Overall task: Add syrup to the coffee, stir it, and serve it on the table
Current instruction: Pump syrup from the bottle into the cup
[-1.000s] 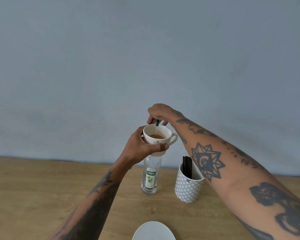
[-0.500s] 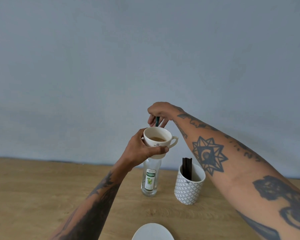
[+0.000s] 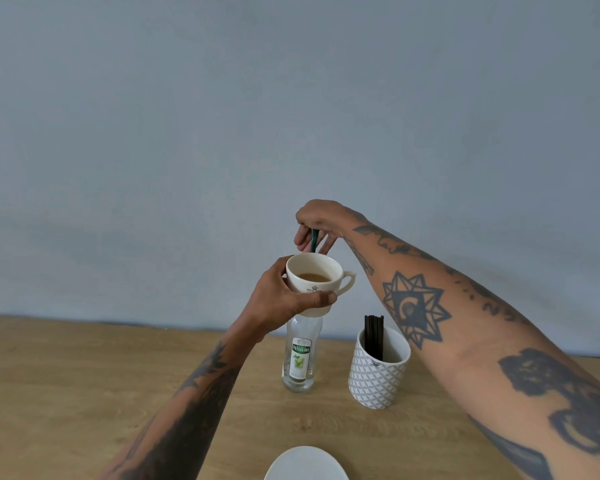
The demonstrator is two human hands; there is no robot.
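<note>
We hold the cup up in the air w/ our left hand, fingers wrapped round its body, handle pointing right. Our right hand sits directly above the rim, pinching a dark stirrer that runs near vertical down behind the far rim. Cup holds light brown coffee, approx half full. Bottle stands on the table below; patterned pot beside it holds more sticks. Saucer lies nearest us.
</note>
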